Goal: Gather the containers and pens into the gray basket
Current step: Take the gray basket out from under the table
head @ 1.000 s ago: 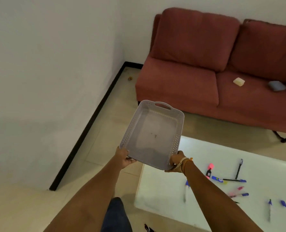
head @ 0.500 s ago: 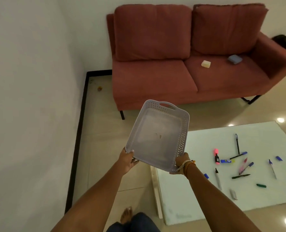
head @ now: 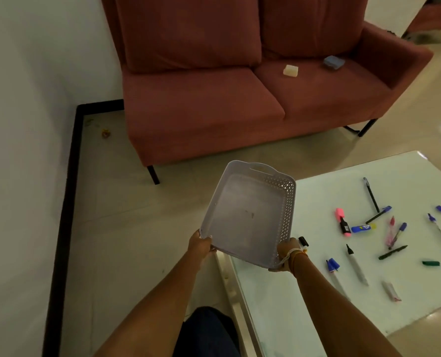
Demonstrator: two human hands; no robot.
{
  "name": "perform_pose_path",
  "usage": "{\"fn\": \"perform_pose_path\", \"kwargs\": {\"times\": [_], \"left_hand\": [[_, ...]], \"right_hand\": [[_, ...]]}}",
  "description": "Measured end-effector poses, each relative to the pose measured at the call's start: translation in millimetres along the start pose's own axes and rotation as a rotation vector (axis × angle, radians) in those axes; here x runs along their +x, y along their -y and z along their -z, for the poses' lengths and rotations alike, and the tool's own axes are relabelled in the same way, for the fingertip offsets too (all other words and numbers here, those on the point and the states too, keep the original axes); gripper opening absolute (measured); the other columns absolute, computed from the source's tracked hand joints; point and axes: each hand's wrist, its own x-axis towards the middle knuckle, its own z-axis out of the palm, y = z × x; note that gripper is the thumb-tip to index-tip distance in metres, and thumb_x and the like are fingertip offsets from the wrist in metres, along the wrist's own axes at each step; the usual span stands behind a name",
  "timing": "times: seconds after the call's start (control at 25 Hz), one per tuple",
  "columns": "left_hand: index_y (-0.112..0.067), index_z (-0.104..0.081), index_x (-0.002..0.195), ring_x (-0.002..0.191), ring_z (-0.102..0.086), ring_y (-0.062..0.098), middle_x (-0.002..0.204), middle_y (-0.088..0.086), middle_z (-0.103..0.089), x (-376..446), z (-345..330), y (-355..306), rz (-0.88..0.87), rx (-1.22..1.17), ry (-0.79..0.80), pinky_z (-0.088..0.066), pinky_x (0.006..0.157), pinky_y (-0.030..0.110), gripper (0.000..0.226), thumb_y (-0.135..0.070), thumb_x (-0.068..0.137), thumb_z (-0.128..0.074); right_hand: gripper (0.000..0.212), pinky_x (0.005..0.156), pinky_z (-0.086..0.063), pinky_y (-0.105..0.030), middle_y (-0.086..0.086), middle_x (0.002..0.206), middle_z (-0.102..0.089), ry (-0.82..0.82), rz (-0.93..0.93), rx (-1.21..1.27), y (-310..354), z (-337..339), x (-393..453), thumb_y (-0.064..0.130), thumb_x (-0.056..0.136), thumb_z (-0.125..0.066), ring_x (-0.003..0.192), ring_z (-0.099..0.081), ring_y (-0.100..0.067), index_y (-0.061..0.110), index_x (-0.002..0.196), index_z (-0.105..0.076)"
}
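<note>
I hold an empty gray basket (head: 247, 215) in the air above the left corner of a white table (head: 278, 292). My left hand (head: 201, 244) grips its near left corner and my right hand (head: 287, 253) grips its near right corner. Several pens and markers lie scattered on the table, among them a pink highlighter (head: 342, 222), a blue marker (head: 362, 228) and a black pen (head: 371, 194). A pale yellow container (head: 290, 70) and a blue container (head: 333, 62) rest on the sofa's right seat cushion.
A red sofa (head: 201, 109) stands against the far wall, behind the table. A white wall (head: 20, 150) with a black skirting runs along the left. Tiled floor lies between the sofa and the table. My leg shows at the bottom.
The view has swung right and down, bringing the table and pens closer. The basket stays gripped in both hands and now hangs over the table's left corner.
</note>
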Motion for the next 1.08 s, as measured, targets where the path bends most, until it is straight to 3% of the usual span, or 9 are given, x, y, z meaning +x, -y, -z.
{"fn": "perform_pose_path", "kwargs": {"times": [0.12, 0.2, 0.28, 0.4, 0.48, 0.56, 0.76, 0.96, 1.08], "left_hand": [[-0.009, -0.042, 0.141, 0.102, -0.06, 0.033, 0.128, 0.018, -0.057, 27, 3, 25, 0.005, -0.009, -0.015, -0.055, 0.08, 0.039, 0.046, 0.0, 0.096, -0.046], [-0.013, -0.041, 0.141, 0.1, -0.059, 0.031, 0.126, 0.015, -0.057, 30, 2, 23, 0.007, -0.01, 0.005, -0.055, 0.077, 0.036, 0.045, -0.006, 0.097, -0.048], [-0.018, -0.032, 0.146, 0.111, -0.054, 0.033, 0.139, 0.013, -0.048, 22, 0, 16, 0.024, 0.093, 0.007, -0.054, 0.085, 0.043, 0.053, -0.021, 0.097, -0.051], [-0.019, -0.001, 0.153, 0.136, -0.038, 0.034, 0.158, 0.009, -0.022, -18, 4, -8, 0.035, 0.349, -0.038, -0.042, 0.106, 0.048, 0.081, -0.039, 0.095, -0.053], [-0.016, 0.003, 0.153, 0.138, -0.037, 0.033, 0.159, 0.01, -0.02, -48, 13, -33, 0.007, 0.491, -0.079, -0.041, 0.108, 0.046, 0.083, -0.043, 0.095, -0.05], [-0.016, -0.003, 0.153, 0.139, -0.035, 0.032, 0.159, 0.01, -0.021, -81, 25, -71, -0.052, 0.569, -0.101, -0.039, 0.109, 0.045, 0.079, -0.044, 0.095, -0.048], [-0.015, -0.023, 0.15, 0.137, -0.039, 0.027, 0.155, 0.006, -0.032, -168, 32, -153, -0.121, 0.573, -0.124, -0.039, 0.109, 0.047, 0.064, -0.046, 0.097, -0.042], [-0.011, -0.03, 0.148, 0.138, -0.038, 0.028, 0.152, 0.009, -0.036, -194, 51, -167, -0.156, 0.671, -0.139, -0.035, 0.111, 0.037, 0.059, -0.043, 0.099, -0.04], [-0.009, -0.032, 0.146, 0.138, -0.038, 0.027, 0.151, 0.01, -0.038, -188, 82, -174, -0.15, 0.698, -0.165, -0.029, 0.111, 0.032, 0.059, -0.043, 0.099, -0.04]], "right_hand": [[0.041, 0.077, -0.044, -0.074, -0.012, 0.14, -0.036, -0.035, -0.003, -0.029, -12, -13, 13, 0.003, 0.091, -0.047, 0.119, -0.046, -0.048, 0.015, 0.129, -0.036], [0.046, 0.087, -0.049, -0.056, -0.017, 0.143, -0.034, -0.088, -0.001, -0.114, -11, -15, 20, 0.0, 0.092, -0.045, 0.124, -0.043, -0.046, 0.012, 0.135, -0.033], [0.052, 0.087, -0.043, -0.038, -0.02, 0.145, -0.035, -0.126, 0.028, -0.276, -8, -15, 19, 0.003, 0.093, -0.047, 0.13, -0.041, -0.039, 0.002, 0.142, -0.03], [0.063, 0.104, -0.036, -0.043, -0.02, 0.146, -0.032, -0.3, 0.02, -0.484, 2, -24, -13, 0.019, 0.089, -0.056, 0.133, -0.037, -0.036, 0.005, 0.143, -0.027], [0.065, 0.105, -0.035, -0.049, -0.02, 0.143, -0.03, -0.417, 0.121, -0.561, 17, -29, -50, 0.021, 0.085, -0.062, 0.132, -0.034, -0.035, 0.008, 0.14, -0.029], [0.066, 0.103, -0.039, -0.051, -0.019, 0.139, -0.033, -0.384, 0.217, -0.599, 41, -32, -99, 0.02, 0.082, -0.064, 0.13, -0.037, -0.036, 0.009, 0.138, -0.031], [0.052, 0.098, -0.048, -0.038, -0.02, 0.13, -0.052, -0.166, 0.373, -0.745, 97, -41, -195, 0.021, 0.083, -0.062, 0.121, -0.051, -0.036, 0.002, 0.128, -0.044], [0.058, 0.111, -0.036, -0.041, -0.018, 0.139, -0.044, -0.028, 0.449, -1.059, 113, -79, -225, 0.03, 0.091, -0.052, 0.131, -0.043, -0.034, 0.0, 0.137, -0.034], [0.052, 0.108, -0.037, -0.039, -0.019, 0.138, -0.046, 0.038, 0.43, -1.07, 121, -114, -224, 0.027, 0.091, -0.052, 0.129, -0.045, -0.035, 0.002, 0.135, -0.039]]}}
